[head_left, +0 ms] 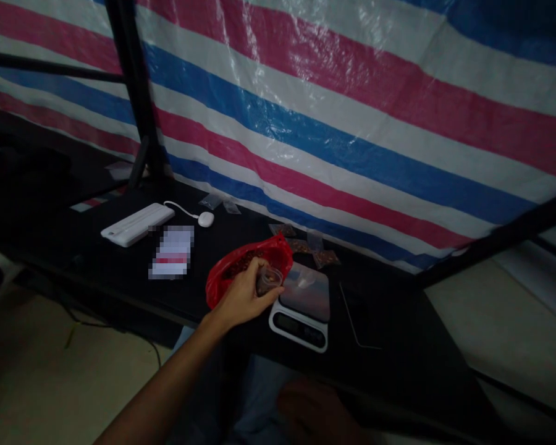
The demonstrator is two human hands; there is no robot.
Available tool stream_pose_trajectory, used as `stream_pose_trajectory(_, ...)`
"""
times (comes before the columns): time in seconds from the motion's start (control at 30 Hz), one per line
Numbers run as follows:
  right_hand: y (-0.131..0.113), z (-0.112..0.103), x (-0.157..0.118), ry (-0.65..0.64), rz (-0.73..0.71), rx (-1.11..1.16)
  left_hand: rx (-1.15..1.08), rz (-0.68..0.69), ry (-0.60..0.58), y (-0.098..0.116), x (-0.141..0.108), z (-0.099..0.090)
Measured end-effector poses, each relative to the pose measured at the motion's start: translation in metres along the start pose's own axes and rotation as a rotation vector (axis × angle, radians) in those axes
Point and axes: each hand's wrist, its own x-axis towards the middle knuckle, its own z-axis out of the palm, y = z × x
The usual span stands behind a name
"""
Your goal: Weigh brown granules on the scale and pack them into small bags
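My left hand (245,293) is closed around a small clear plastic cup (269,281) with brown bits inside. The cup is held between a red plastic bag (219,277) and a kitchen scale (300,334), beside the scale's plate. More brown, grain-like bits lie in the open bag, partly behind my fingers. No object rests on the scale's plate, and its display is too dark to read. Low in the picture, near my lap, my right hand (312,411) shows only as a dim shape. Its fingers cannot be made out.
Small clear bags (327,258) of brown bits lie behind the scale. Right of it is a dark flat device (359,315). A white power bank (138,224), a white round piece (206,219) on a cable, and a blurred-out phone-like rectangle (172,252) are left. Striped sheeting (278,142) hangs behind.
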Motion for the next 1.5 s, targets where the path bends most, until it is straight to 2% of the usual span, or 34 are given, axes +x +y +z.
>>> stream_pose_trajectory(0.03, -0.007, -0.022, 0.021, 0.11, -0.033, 0.048, -0.001, 0.0, 0.004, 0.001, 0.0, 0.0)
stream_pose_trajectory(0.1, -0.013, -0.061, 0.065, 0.317, 0.014, 0.086, -0.008, -0.002, 0.014, 0.002, 0.0, 0.001)
stream_pose_trajectory(0.17, -0.008, -0.085, 0.105, 0.487, 0.057, 0.105, -0.007, 0.003, 0.023, 0.002, 0.0, 0.001)
stream_pose_trajectory(0.23, 0.001, -0.094, 0.136, 0.606, 0.096, 0.141, -0.001, 0.022, 0.03, 0.001, 0.001, 0.002)
stream_pose_trajectory(0.33, 0.014, -0.09, 0.159, 0.53, 0.128, 0.24, 0.018, 0.045, 0.058, 0.002, 0.003, 0.002)
stream_pose_trajectory(0.4, 0.018, -0.088, 0.16, 0.491, 0.116, 0.247, 0.007, 0.042, 0.076, 0.005, 0.004, 0.002)
stream_pose_trajectory(0.5, 0.02, -0.093, 0.152, 0.503, 0.167, 0.193, -0.042, 0.022, 0.096, 0.012, 0.006, 0.001)
stream_pose_trajectory(0.63, 0.021, -0.104, 0.146, 0.379, 0.226, 0.258, -0.011, 0.028, 0.086, 0.023, 0.007, -0.002)
stream_pose_trajectory(0.77, 0.018, -0.11, 0.15, 0.366, 0.198, 0.3, 0.039, 0.063, 0.033, 0.032, 0.004, -0.008)
stream_pose_trajectory(0.87, 0.013, -0.108, 0.152, 0.347, 0.183, 0.31, 0.047, 0.036, 0.036, 0.034, 0.001, -0.01)
stream_pose_trajectory(0.93, 0.012, -0.105, 0.153, 0.377, 0.198, 0.332, 0.056, 0.021, 0.032, 0.035, -0.001, -0.011)
stream_pose_trajectory(1.1, 0.017, -0.107, 0.151, 0.446, 0.222, 0.313, -0.142, 0.1, 0.076, 0.036, -0.003, -0.018)
stream_pose_trajectory(1.27, 0.02, -0.118, 0.144, 0.386, 0.186, 0.285, -0.271, -0.005, 0.082, 0.038, 0.004, -0.034)
stream_pose_trajectory(1.37, 0.019, -0.116, 0.142, 0.36, 0.179, 0.289, -0.236, -0.01, 0.083, 0.042, 0.006, -0.041)
stream_pose_trajectory(1.5, 0.017, -0.109, 0.145, 0.364, 0.18, 0.304, -0.076, 0.069, 0.081, 0.048, 0.006, -0.042)
